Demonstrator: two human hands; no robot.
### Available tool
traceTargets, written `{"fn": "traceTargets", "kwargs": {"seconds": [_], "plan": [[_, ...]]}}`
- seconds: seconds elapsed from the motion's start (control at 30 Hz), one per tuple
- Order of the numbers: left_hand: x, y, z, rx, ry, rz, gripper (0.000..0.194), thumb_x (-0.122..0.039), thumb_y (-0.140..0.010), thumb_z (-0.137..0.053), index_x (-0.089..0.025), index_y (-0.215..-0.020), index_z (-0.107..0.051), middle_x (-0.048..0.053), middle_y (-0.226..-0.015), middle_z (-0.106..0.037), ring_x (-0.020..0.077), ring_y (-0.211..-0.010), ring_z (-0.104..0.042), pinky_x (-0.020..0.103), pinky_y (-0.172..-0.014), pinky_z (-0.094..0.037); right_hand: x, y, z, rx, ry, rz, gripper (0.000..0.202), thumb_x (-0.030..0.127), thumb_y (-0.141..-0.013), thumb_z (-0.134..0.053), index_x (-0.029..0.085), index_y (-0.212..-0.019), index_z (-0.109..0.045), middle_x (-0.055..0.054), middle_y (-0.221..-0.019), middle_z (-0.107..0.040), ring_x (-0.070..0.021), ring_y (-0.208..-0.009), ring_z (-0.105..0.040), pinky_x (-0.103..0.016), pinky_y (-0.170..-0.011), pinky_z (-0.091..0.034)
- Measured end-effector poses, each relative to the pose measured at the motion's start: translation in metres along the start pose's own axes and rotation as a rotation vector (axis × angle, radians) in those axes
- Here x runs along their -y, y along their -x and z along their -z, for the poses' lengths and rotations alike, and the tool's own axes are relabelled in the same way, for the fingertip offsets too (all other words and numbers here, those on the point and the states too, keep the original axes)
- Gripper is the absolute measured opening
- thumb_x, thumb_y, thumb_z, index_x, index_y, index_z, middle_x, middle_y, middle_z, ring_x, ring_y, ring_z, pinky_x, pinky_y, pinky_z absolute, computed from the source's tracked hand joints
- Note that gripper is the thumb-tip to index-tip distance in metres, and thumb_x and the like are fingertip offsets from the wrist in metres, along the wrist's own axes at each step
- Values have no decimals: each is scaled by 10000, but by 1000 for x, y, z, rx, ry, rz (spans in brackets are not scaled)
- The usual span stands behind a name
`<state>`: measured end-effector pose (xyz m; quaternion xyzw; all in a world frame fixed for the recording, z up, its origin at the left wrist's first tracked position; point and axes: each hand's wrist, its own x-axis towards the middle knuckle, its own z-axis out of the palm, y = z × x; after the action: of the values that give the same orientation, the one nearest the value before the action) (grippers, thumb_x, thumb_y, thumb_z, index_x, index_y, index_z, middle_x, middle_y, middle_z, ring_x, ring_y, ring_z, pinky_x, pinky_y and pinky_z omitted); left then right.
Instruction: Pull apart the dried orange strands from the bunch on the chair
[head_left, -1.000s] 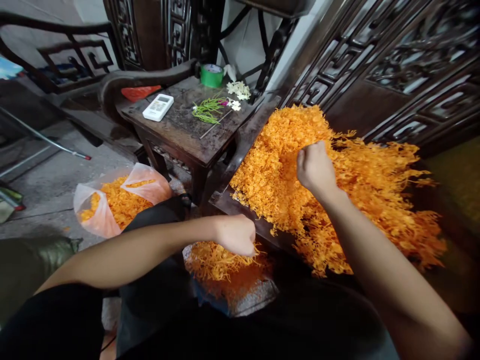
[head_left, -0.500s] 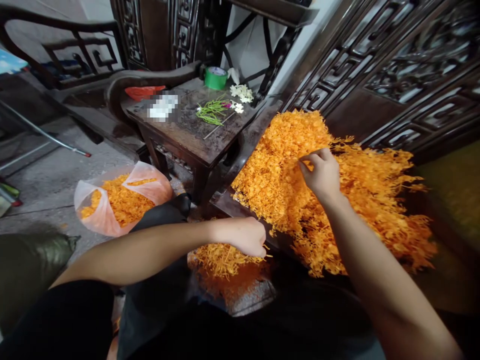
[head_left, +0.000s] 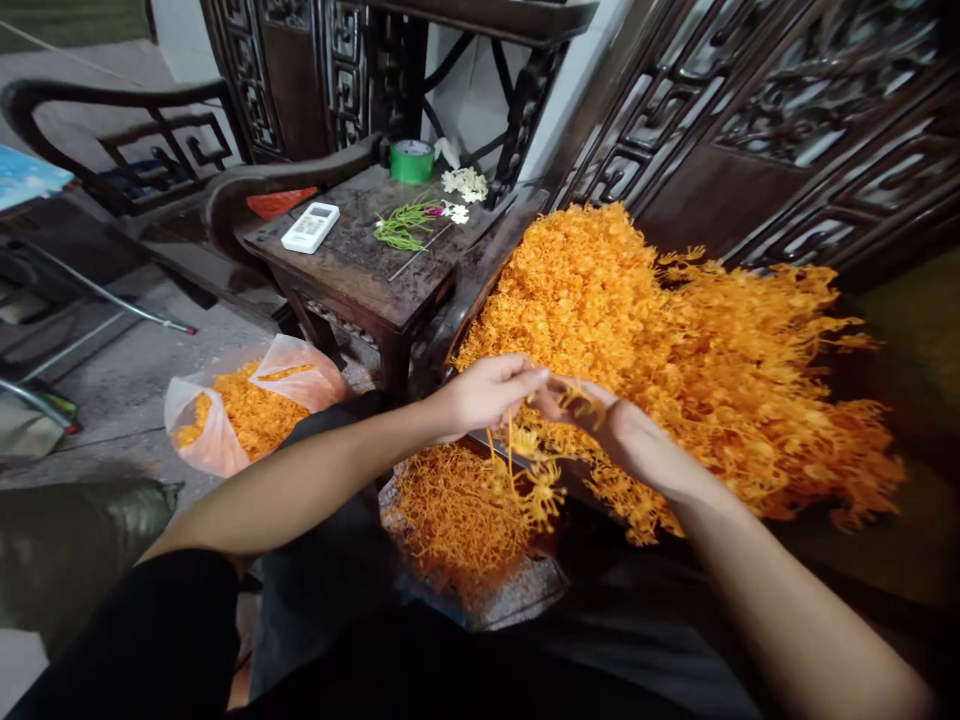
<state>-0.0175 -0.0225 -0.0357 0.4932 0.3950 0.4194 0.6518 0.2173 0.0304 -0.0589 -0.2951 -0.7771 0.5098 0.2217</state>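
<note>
My left hand (head_left: 487,393) is closed on several orange plastic flower sprigs (head_left: 536,480), whose thin stems and frilled heads dangle below it. Meeting it from the right, my right hand (head_left: 634,435) has its fingertips together near the left fingers, with an orange sprig (head_left: 581,402) at them; blur hides part of this grip. Beneath both hands, a mound of thin orange stems (head_left: 457,515) sits between my knees. A large heap of orange plastic flowers (head_left: 600,300) lies on the dark wooden seat just beyond my right hand.
A translucent bag (head_left: 214,435) of orange pieces stands on the floor at left. On the small wooden table (head_left: 352,285) lie a white remote control (head_left: 310,228), green tape (head_left: 411,160), green stems (head_left: 405,225) and white flowers (head_left: 465,184). Carved chair backs (head_left: 750,130) border the right.
My right hand has moved from the flower heap toward the left hand. My left hand has risen from the stem mound, with sprigs now dangling from it. The view has shifted slightly.
</note>
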Motion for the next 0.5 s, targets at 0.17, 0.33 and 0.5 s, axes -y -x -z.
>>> {"fn": "traceTargets", "kwargs": {"seconds": [0.17,0.33,0.5], "plan": [[-1,-6,-4,-293,392,26,291,-472,-1017,-524,-203,-925,-465,11,-720,-702,28,-372,-267,224,-410,-172,14,17,-36,-500,303,260,608,608,-1006,-482,338,-1547,-424,-141,-1514,-515,-340,-1319,-580,-585,-1046,-516],[3,-12,-16,-464,373,29,298,-505,-1047,-454,-228,-942,-425,-73,-577,-539,54,-349,-350,209,-399,-224,34,18,-50,-228,486,466,770,653,-955,-561,279,-1596,-354,-164,-1453,-568,-346,-1271,-589,-563,-1045,-497],[10,-16,-22,-431,161,-178,389,-575,-996,-541,-223,-877,-428,-78,-603,-505,51,-429,-450,198,-432,-285,55,9,-48,-221,116,153,335,433,-999,-605,250,-1270,-675,-84,-1142,-725,-202,-893,-698,-375,-819,-569]]}}
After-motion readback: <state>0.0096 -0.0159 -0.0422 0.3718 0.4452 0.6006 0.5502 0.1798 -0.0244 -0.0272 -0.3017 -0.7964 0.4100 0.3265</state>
